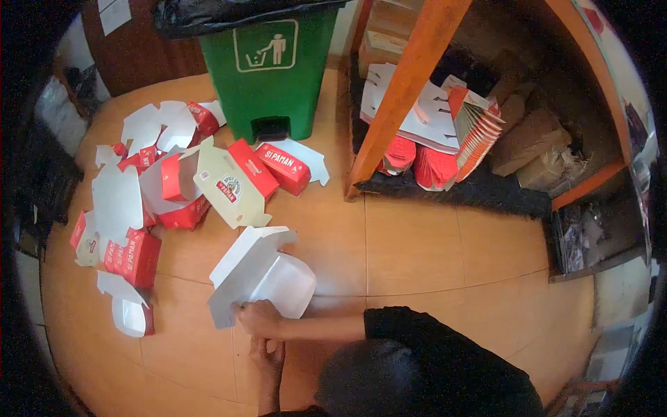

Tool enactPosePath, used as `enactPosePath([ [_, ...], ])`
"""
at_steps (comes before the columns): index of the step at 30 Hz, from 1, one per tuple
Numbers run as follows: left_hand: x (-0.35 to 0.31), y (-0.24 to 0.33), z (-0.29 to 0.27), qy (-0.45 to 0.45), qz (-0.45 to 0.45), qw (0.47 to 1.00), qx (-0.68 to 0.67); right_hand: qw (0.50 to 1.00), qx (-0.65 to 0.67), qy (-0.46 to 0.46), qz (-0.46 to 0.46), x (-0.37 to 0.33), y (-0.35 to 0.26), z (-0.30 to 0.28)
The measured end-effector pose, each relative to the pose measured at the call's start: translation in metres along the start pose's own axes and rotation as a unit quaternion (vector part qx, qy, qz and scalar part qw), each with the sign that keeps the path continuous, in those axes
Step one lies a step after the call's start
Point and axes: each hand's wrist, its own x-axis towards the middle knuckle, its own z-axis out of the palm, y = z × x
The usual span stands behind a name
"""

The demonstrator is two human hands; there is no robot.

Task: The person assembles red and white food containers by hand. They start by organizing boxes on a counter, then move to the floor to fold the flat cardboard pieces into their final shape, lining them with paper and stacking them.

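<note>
1. The person works over an orange tiled floor (431, 250); both hands meet at the lower centre of the view.
2. The right hand (258, 318), its forearm reaching in from the right out of a black sleeve (417, 333), is closed on the near edge of a white cardboard box blank (260, 272), gripping it between fingers and thumb.
3. The left hand (267, 353) comes up from the lower edge and lies just below the right hand, touching it. Its fingers appear curled, but whether they also grip the blank cannot be told.
4. The blank is partly folded, white side up, and extends up and away from the hands, its far end pointing toward a green pedal bin (269, 66).
5. Left of the hands, and well apart from them, lies a scatter of red and white folded boxes (135, 256) and flat blanks. One small white and red piece (130, 313) lies nearest on that side.
6. Beyond the blank, near the foot of the bin, lie a beige flat blank (226, 186) and a closed red box (283, 168).
7. The bin is lined with a black bag (208, 14).
8. Up and to the right of the hands stands an orange wooden shelf frame (410, 83). Its lowest level holds a stack of flat blanks (476, 128), red and white, and brown paper packages (528, 142).
</note>
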Motion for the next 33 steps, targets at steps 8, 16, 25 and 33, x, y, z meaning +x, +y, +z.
enactPosePath([
  [8, 0.049, 0.039, -0.041, 0.031, -0.028, 0.999, 0.024, 0.958, -0.182, 0.173, 0.141, -0.021, 0.054, -0.105],
  [16, 0.109, 0.05, -0.005, 0.077, -0.141, 0.987, 0.032, 0.959, 0.09, 0.083, 0.255, -0.008, 0.096, -0.11],
  [25, 0.113, 0.032, 0.006, 0.108, 0.116, 0.963, 0.217, 0.967, -0.08, 0.107, 0.215, -0.023, 0.114, -0.069],
  [33, 0.108, 0.035, 0.015, 0.006, 0.065, 0.991, 0.118, 0.946, -0.115, 0.172, 0.251, -0.032, 0.117, -0.043],
])
